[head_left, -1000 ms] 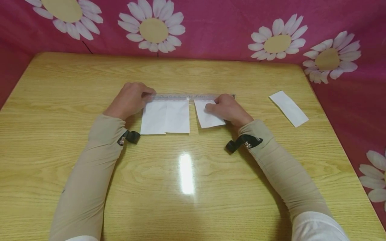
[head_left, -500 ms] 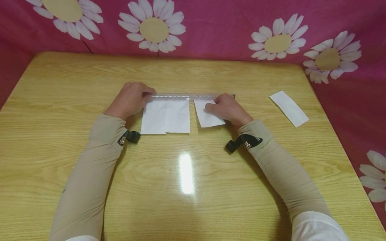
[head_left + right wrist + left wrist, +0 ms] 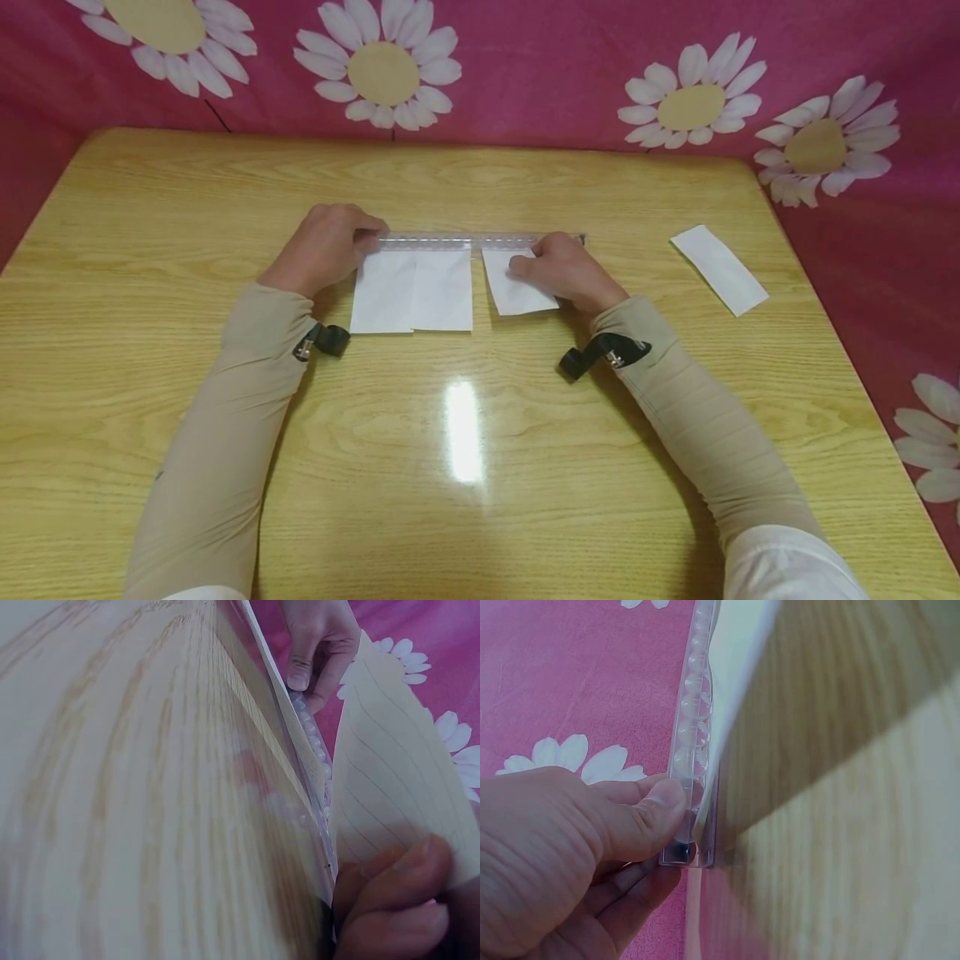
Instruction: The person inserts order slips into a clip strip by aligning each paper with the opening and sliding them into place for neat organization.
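Observation:
My left hand (image 3: 322, 248) pinches the left end of a long, narrow clear plastic strip (image 3: 431, 242). A row of round, bead-like shapes shows inside the strip (image 3: 694, 712) in the left wrist view. Two white paper pieces, a left one (image 3: 381, 293) and a middle one (image 3: 444, 293), sit edge to edge along its near side. Right of a small gap is another paper piece (image 3: 504, 287), held between the thumb and fingers of my right hand (image 3: 572, 273) near the strip's right end. Its other face shows faint lines in the right wrist view.
A separate white paper piece (image 3: 720, 271) lies slanted on the wooden table (image 3: 375, 467), right of my right hand. A pink cloth (image 3: 525, 67) with white flowers hangs behind the table's far edge and along its right side.

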`<state>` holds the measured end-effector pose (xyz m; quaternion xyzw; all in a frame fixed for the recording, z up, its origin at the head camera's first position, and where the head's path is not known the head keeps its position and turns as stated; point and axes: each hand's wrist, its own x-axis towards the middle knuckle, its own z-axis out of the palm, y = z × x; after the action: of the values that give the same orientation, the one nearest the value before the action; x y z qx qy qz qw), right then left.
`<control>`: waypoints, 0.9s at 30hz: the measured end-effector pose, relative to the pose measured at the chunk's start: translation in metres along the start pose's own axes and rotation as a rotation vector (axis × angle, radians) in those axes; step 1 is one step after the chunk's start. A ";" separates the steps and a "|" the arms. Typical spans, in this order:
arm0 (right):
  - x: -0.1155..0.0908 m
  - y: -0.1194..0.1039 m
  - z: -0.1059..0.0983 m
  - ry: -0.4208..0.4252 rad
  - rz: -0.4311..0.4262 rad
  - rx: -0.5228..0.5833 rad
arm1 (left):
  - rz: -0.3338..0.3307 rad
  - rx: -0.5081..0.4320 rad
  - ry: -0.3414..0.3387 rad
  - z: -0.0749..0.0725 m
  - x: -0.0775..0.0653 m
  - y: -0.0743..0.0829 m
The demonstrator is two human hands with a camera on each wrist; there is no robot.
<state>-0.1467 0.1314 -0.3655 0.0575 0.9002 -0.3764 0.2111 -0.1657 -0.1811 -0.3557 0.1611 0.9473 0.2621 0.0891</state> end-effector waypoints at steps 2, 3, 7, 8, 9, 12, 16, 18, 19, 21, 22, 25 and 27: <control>0.000 0.000 0.000 0.002 -0.005 0.003 | 0.002 0.001 0.001 0.000 0.000 0.000; 0.000 0.000 0.000 0.004 -0.008 0.004 | 0.004 0.001 0.002 0.000 0.000 0.000; -0.001 0.001 0.000 0.009 -0.032 0.001 | 0.009 0.001 0.000 0.000 0.001 0.000; -0.001 0.001 0.000 0.012 -0.035 0.000 | 0.009 0.000 -0.002 0.000 0.001 0.000; -0.002 0.001 0.000 0.014 -0.040 -0.002 | 0.010 0.000 -0.003 0.000 0.001 -0.001; -0.002 0.001 0.000 0.014 -0.045 0.001 | 0.013 0.001 -0.003 0.000 0.000 -0.001; -0.002 0.001 0.000 0.020 -0.043 -0.004 | 0.025 0.010 0.004 0.000 0.001 -0.001; -0.002 0.000 0.001 0.029 -0.042 -0.016 | 0.028 0.012 0.006 0.000 0.001 -0.001; -0.002 0.000 0.001 0.035 -0.043 -0.022 | 0.028 0.011 0.006 0.000 0.001 -0.001; -0.002 -0.001 0.002 0.046 -0.045 -0.030 | 0.027 0.011 0.006 0.000 0.001 -0.001; -0.002 -0.001 0.002 0.051 -0.045 -0.036 | 0.029 0.011 0.005 0.000 0.001 -0.001; -0.002 -0.002 0.003 0.062 -0.045 -0.048 | 0.036 0.015 0.005 0.000 0.001 -0.001; -0.003 -0.003 0.003 0.062 -0.043 -0.060 | 0.041 0.016 0.006 0.000 0.001 -0.002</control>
<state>-0.1439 0.1273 -0.3644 0.0433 0.9182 -0.3520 0.1764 -0.1666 -0.1819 -0.3570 0.1802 0.9462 0.2568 0.0797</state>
